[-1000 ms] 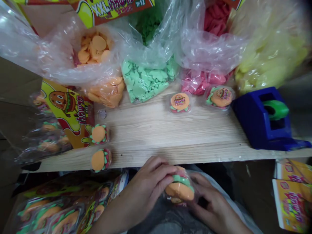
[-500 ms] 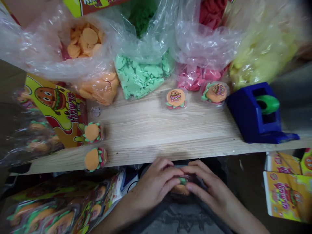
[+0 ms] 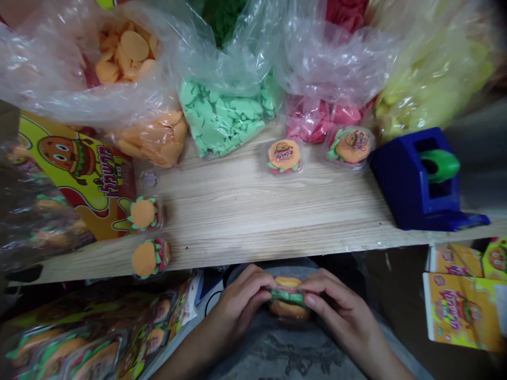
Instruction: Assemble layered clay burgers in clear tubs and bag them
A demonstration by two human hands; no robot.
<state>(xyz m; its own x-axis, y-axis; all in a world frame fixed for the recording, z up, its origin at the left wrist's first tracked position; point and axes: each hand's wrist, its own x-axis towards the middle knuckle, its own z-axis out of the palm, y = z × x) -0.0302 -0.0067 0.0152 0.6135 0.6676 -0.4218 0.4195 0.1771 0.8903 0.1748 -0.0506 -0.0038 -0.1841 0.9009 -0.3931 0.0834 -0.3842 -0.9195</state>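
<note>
- Left hand (image 3: 249,296) and right hand (image 3: 336,300) hold a clear-packed marshmallow burger (image 3: 290,297) between them, below the worktop's (image 3: 237,206) front edge.
- Behind: orange pieces (image 3: 152,141), green pieces (image 3: 222,116), pink pieces (image 3: 311,124), yellow pieces (image 3: 422,87), bagged.
- Right: blue tape dispenser (image 3: 404,195).

Count them: four clear plastic bags (image 3: 336,71) of coloured pieces (image 3: 224,119), four clear-cased orange-and-green burgers (image 3: 284,154) on the wooden tabletop (image 3: 222,203), a fifth burger (image 3: 288,305) between two bare hands (image 3: 246,296), and there was one blue plastic tape dispenser (image 3: 400,182)!
</note>
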